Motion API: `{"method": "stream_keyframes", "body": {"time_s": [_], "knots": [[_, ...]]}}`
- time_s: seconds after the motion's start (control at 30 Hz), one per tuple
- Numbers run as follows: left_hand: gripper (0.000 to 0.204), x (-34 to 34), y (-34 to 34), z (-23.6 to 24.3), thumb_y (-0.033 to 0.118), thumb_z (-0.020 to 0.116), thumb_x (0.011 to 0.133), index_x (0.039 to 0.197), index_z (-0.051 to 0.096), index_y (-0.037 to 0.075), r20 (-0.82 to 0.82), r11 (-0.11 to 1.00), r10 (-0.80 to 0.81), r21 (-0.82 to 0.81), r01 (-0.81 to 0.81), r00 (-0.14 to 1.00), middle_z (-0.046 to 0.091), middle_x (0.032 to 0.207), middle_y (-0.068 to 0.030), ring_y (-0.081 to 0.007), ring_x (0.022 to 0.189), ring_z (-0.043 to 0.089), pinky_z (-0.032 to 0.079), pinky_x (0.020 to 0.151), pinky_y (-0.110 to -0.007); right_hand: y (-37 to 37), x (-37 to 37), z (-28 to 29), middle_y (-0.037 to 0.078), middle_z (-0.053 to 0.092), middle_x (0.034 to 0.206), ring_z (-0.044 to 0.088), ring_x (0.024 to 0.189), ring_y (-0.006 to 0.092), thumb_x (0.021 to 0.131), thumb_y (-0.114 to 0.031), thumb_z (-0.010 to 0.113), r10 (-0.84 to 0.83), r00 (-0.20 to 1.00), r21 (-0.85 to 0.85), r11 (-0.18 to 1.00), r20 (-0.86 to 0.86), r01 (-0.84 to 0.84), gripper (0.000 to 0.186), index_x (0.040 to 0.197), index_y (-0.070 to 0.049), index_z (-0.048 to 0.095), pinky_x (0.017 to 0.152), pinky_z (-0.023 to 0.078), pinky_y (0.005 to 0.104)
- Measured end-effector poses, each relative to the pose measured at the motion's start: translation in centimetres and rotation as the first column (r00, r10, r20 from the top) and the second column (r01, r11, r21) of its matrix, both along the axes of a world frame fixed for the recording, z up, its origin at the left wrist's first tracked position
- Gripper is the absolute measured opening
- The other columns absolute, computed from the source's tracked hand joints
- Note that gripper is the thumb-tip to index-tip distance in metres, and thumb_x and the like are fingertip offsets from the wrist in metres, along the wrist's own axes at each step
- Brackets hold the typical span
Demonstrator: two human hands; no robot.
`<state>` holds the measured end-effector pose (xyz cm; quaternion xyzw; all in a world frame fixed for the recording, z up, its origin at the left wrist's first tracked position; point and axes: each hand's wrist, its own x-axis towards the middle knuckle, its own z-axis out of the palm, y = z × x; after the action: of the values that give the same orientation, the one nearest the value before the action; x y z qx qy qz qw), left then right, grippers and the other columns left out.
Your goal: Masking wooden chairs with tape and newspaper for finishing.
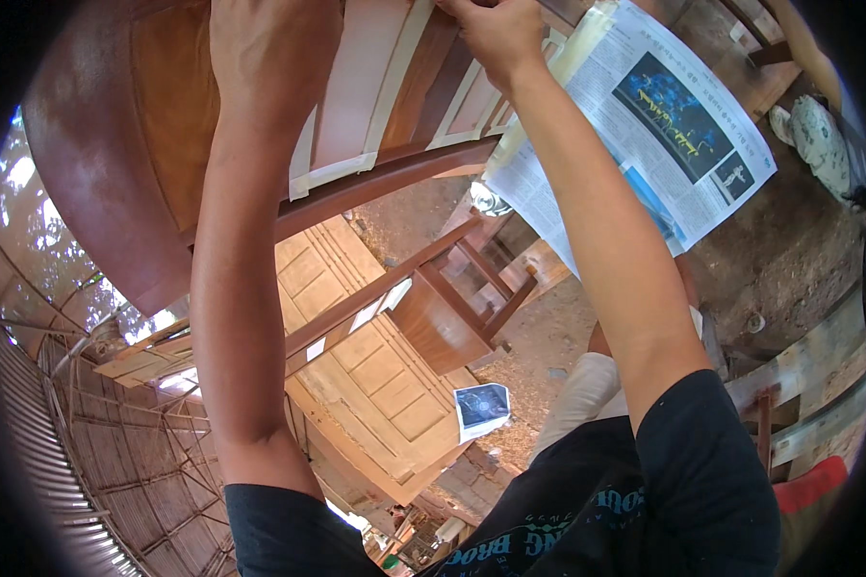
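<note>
A reddish-brown wooden door panel (168, 231) fills the upper part of the view. Strips of pale masking tape (332, 175) border its lighter sections. My left hand (277, 43) is at the top edge over the panel, its fingers cut off by the frame. Farther right, my right hand (498, 37) is closed at the panel's upper right, fingertips bent together; what they hold is hidden at the frame edge. A printed newspaper sheet (587, 135) hangs from the panel's right end along a taped edge, partly behind my right forearm.
Unpainted light wooden doors (385, 394) lie below the panel, a small folded paper (482, 409) at their corner. A brown wooden frame (462, 288) crosses there. Bare dirt ground (789, 260) lies right, with a pale patterned cloth (818, 135). Corrugated sheeting (48, 452) stands lower left.
</note>
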<state>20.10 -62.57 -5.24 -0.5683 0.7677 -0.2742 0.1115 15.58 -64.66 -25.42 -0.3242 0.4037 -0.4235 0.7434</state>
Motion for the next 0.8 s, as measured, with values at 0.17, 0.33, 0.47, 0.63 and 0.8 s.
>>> {"method": "stream_keyframes", "body": {"time_s": [0.17,0.33,0.47,0.63,0.8], "knots": [[0.031,0.8,0.2,-0.2,-0.002,0.065,0.075,0.104,0.057,0.006,0.04,0.997,-0.022,-0.077,0.025,0.999,0.062,0.099,-0.0123,-0.0321,0.103,0.058,0.042,0.088,-0.045,-0.2,0.3,0.9,0.009,0.071,0.072,0.064,0.067,0.0173,0.08,-0.023,0.079,-0.065,0.991,-0.026,0.998,-0.121,0.062,0.025,0.076,0.001,0.072,0.067,0.051,0.0305],[0.046,0.7,-0.6,-0.3,0.004,0.078,0.067,0.106,0.055,0.009,0.226,0.963,0.045,-0.269,0.018,0.973,0.055,0.117,-0.0086,-0.0267,0.119,0.05,0.035,0.099,-0.045,0.4,0.2,0.5,0.013,0.063,0.061,0.062,0.062,0.0262,0.073,-0.029,0.085,-0.348,0.869,-0.137,0.938,-0.353,0.319,0.04,0.063,0.0,0.058,0.065,0.051,0.0356],[0.058,0.4,-0.9,1.6,0.01,0.085,0.058,0.108,0.055,0.009,0.461,0.987,0.054,-0.161,0.024,0.886,0.051,0.124,-0.0055,-0.0251,0.126,0.044,0.028,0.106,-0.044,-0.3,-0.8,6.1,0.015,0.058,0.059,0.057,0.058,0.026,0.07,-0.035,0.086,-0.199,0.944,-0.193,0.97,-0.263,0.15,0.047,0.061,-0.002,0.053,0.06,0.047,0.0392],[0.053,0.7,-1.4,1.5,0.011,0.085,0.059,0.104,0.058,0.008,0.419,0.981,0.016,-0.184,0.068,0.908,0.05,0.131,-0.0043,-0.0249,0.13,0.041,0.027,0.108,-0.045,-0.4,-0.6,6.6,0.016,0.058,0.058,0.055,0.056,0.0269,0.07,-0.038,0.086,-0.195,0.964,-0.241,0.959,-0.179,0.149,0.048,0.062,-0.002,0.055,0.057,0.046,0.0405],[0.053,0.4,-0.9,2.7,0.01,0.084,0.06,0.106,0.058,0.007,-0.3,0.987,0.127,0.135,-0.09,0.945,0.05,0.134,-0.0055,-0.0255,0.133,0.039,0.024,0.111,-0.047,-0.2,-1.0,3.7,0.018,0.06,0.059,0.059,0.056,0.0282,0.069,-0.039,0.086,-0.193,0.904,-0.306,0.949,-0.381,0.074,0.049,0.061,0.0,0.057,0.056,0.046,0.0415]]}}
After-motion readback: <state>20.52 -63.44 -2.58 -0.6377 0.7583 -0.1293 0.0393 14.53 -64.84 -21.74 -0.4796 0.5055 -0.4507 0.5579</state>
